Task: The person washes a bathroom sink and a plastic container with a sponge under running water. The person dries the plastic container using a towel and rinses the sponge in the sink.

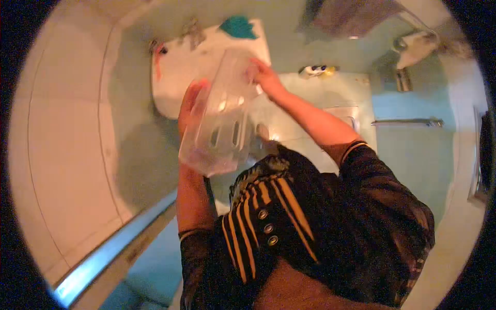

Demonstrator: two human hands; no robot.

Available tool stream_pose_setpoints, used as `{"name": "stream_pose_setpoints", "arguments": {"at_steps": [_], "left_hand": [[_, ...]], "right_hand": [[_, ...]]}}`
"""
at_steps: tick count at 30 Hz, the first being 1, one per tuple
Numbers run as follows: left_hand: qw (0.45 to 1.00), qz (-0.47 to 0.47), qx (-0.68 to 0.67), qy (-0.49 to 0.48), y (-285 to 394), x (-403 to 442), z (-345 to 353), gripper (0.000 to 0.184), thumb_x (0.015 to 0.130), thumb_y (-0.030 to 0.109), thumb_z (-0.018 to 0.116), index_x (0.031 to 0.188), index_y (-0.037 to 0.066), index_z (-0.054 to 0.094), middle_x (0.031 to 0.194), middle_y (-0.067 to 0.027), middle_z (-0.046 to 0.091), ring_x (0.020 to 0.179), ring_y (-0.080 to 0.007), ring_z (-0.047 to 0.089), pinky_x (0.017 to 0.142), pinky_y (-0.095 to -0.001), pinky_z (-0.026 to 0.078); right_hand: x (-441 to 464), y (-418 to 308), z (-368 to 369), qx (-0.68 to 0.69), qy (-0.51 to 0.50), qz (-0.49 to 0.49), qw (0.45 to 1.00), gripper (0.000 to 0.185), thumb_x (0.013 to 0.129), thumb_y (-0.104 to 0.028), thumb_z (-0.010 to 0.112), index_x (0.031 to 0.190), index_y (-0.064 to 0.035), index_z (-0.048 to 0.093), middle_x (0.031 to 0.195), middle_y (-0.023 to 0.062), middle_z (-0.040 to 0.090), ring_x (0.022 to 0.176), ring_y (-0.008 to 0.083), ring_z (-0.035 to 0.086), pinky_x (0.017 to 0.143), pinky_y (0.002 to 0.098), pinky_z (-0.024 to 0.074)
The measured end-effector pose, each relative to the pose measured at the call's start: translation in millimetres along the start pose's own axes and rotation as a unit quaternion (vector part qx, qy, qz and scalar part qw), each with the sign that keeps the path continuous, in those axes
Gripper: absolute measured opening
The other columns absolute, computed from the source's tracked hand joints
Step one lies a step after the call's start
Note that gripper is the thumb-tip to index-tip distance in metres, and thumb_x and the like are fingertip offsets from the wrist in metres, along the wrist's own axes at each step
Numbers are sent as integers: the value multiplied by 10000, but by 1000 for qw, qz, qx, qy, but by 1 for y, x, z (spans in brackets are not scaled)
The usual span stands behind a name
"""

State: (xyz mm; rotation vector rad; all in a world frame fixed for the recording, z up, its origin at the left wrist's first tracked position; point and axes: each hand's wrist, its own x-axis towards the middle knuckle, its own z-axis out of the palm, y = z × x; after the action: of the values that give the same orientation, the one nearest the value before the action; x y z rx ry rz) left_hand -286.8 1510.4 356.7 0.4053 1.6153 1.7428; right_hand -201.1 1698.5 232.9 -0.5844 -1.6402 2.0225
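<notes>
Now left hand (189, 103), right hand (265, 79) hold clear container (223, 116).

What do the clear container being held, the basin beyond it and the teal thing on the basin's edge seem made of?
Clear container: likely plastic, glossy; it is see-through with bright glints.
Basin: perhaps glazed ceramic; it looks pale and smooth, but blur leaves this open.
Teal thing: possibly cloth, matte, with an uneven outline; I cannot rule out sponge.

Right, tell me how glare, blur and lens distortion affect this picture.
Head view: fisheye distortion curves straight edges, and corners go black; bright glare spots the long, clear plastic container; the round-cornered white sink looks soft and grainy.
</notes>
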Motion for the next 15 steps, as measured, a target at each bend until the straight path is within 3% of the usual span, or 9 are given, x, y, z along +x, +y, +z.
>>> {"name": "stream_pose_setpoints", "arguments": {"at_steps": [3, 5, 7, 12, 15], "left_hand": [[994, 30, -31, -102, -3, -17, 9, 423, 835, 219, 501, 1195, 12, 424, 1183, -108, 463, 1093, -191, 434, 940, -323, 329], [980, 33, -61, -186, -10, -18, 3, 455, 817, 225, 524, 1201, 10, 408, 1179, -110, 457, 1087, -191, 429, 934, -326, 330], [964, 22, -80, -252, -21, -16, -3, 490, 799, 230, 546, 1208, 8, 393, 1175, -112, 451, 1082, -191, 424, 927, -328, 331], [938, 6, -61, -341, -45, -5, 40, 583, 755, 243, 602, 1225, 3, 354, 1165, -117, 436, 1069, -192, 412, 911, -335, 334], [936, 43, 32, -349, -55, 5, 97, 642, 728, 251, 636, 1235, 1, 330, 1159, -121, 427, 1061, -192, 404, 901, -339, 336]], "right_hand": [[-17, 12, -29, -84, -27, -10, 996, 289, 868, -243, 472, 1081, -57, 529, 805, 33, 595, 651, 94, 540, 537, 243, 444], [-29, 0, -43, -88, -59, 49, 993, 279, 866, -263, 465, 1046, -68, 551, 702, 26, 589, 593, 86, 534, 501, 235, 429], [-49, -29, -39, -20, -43, 100, 994, 283, 835, -328, 498, 850, -59, 585, 601, 19, 569, 482, 110, 498, 451, 269, 413], [-61, -23, -73, -82, -122, 87, 985, 356, 841, -372, 460, 731, -61, 596, 578, 38, 570, 462, 118, 513, 427, 272, 427], [-69, 6, -110, 66, -156, 76, 983, 305, 833, -311, 469, 750, -41, 585, 605, 60, 582, 471, 150, 534, 433, 290, 443]]}}
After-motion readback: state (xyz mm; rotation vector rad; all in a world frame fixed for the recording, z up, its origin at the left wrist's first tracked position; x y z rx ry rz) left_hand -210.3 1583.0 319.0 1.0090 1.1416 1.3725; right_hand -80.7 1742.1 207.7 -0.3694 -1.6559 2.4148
